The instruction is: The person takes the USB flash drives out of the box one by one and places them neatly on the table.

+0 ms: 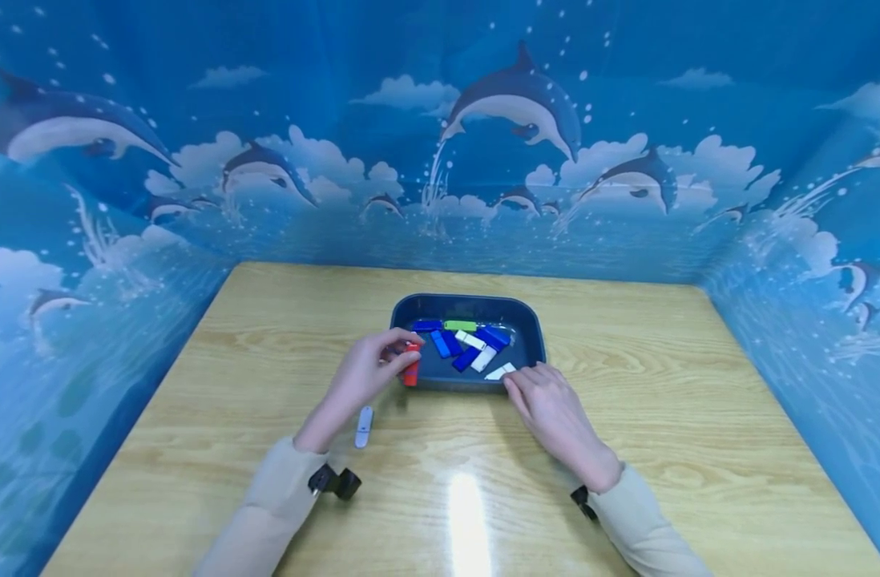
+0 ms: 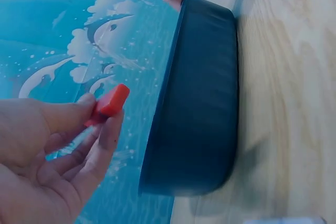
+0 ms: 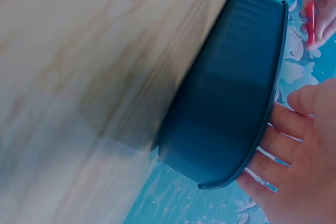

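Observation:
My left hand [image 1: 371, 365] pinches a red USB flash drive [image 1: 411, 365] between thumb and fingers, above the near left edge of a dark blue plastic bin [image 1: 469, 386]. In the left wrist view the red drive [image 2: 114, 101] is clear of the bin wall [image 2: 194, 98]. My right hand [image 1: 551, 409] rests at the bin's near right rim; the right wrist view shows its fingers [image 3: 286, 148] reaching over that rim, thumb apart. Inside the bin lie several blue drives [image 1: 440, 344], white drives [image 1: 483, 358] and a green drive [image 1: 459, 325].
A pale grey-blue flash drive [image 1: 364, 427] lies on the wooden table [image 1: 627, 344], to the left of the bin and beside my left forearm. Dolphin-printed blue curtains [image 1: 425, 200] stand behind and at both sides of the table.

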{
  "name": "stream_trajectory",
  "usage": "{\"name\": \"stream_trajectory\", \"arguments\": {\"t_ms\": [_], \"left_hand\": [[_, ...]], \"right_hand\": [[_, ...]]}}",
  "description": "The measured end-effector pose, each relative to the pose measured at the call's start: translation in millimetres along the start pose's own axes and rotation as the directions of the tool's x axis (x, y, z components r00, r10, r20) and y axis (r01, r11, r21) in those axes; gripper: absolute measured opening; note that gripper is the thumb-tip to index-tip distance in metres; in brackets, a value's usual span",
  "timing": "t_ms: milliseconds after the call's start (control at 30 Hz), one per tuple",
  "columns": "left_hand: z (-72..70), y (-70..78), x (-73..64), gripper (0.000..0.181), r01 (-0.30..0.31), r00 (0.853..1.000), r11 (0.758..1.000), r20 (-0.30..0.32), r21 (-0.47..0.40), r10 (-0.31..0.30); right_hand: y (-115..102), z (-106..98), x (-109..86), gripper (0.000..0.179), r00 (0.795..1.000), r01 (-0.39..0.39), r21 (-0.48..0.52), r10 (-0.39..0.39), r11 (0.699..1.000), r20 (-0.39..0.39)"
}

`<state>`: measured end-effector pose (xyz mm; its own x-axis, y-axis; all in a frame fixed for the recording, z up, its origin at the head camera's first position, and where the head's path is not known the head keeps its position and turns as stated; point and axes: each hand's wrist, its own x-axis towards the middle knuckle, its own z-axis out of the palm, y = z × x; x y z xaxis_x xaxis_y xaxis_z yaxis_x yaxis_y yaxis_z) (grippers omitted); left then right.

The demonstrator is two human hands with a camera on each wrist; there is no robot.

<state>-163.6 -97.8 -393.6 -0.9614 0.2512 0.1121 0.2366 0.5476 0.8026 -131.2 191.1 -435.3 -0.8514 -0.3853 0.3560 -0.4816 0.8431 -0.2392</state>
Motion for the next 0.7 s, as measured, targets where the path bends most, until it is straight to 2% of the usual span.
{"name": "stream_trajectory", "arguments": {"t_ms": [133, 267, 433, 600, 700], "left_hand": [[-5.5, -8.7, -14.9, 0.022, 0.068, 0.996, 0.998, -0.056, 0.011, -0.067], [-8.9, -18.8, -25.0, 0.021, 0.13, 0.989, 0.991, -0.069, 0.024, -0.128], [-7.1, -31.3, -31.5, 0.021, 0.134, 0.99, 0.99, -0.063, 0.053, -0.13], [0.8, -38.2, -34.2, 0.018, 0.115, 0.993, 0.984, -0.01, 0.135, -0.114], [6.3, -38.8, -33.2, 0.017, 0.122, 0.99, 0.974, 0.041, 0.192, -0.132]], "right_hand": [[0.3, 1.4, 0.1, 0.027, 1.0, -0.002, -0.004, 0.002, 1.0, 0.005], [-0.3, 0.7, 0.2, 0.026, 1.0, 0.002, -0.005, -0.002, 1.0, 0.003], [0.4, 0.8, 0.7, 0.024, 1.0, 0.013, -0.007, -0.013, 1.0, -0.007], [0.1, 0.3, 0.9, 0.024, 1.0, 0.02, -0.007, -0.02, 1.0, -0.012], [0.1, 0.1, 1.1, 0.024, 1.0, 0.018, -0.007, -0.018, 1.0, -0.011]]}}
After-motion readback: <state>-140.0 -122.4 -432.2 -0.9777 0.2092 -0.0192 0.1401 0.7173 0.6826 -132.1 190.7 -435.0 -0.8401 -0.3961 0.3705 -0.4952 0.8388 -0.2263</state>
